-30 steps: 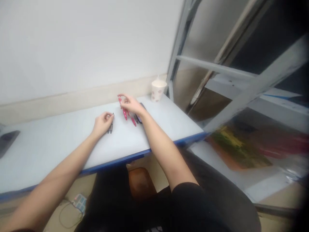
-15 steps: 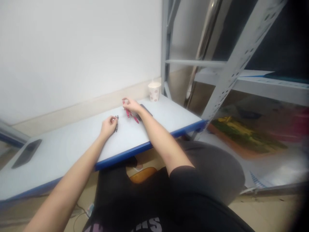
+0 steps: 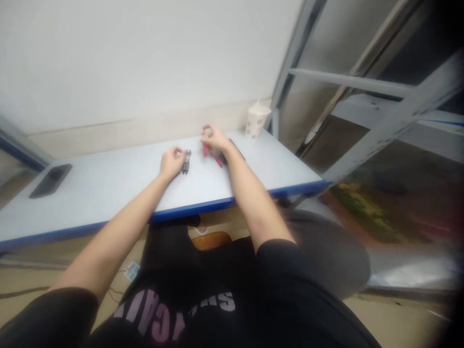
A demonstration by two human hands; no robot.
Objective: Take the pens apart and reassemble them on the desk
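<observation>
My right hand [image 3: 216,140] rests on the white table [image 3: 108,186] with its fingers pinched on a red pen [image 3: 205,149]. More red pens [image 3: 218,159] lie just beside it, partly hidden under the hand. My left hand [image 3: 171,162] lies curled on the table, its fingertips touching two dark pens [image 3: 186,162] that lie side by side. Whether it grips them I cannot make out. A dark flat object [image 3: 236,149] lies under my right wrist.
A paper cup with red dots [image 3: 256,121] stands at the table's back right corner. A dark phone [image 3: 50,180] lies at the far left. A grey metal shelf frame [image 3: 384,125] rises on the right. The table has a blue front edge [image 3: 188,212].
The red pen in my right hand has come down from a raised tilt to the table beside the other red pens. My left hand stays by the dark pens. The camera has swung.
</observation>
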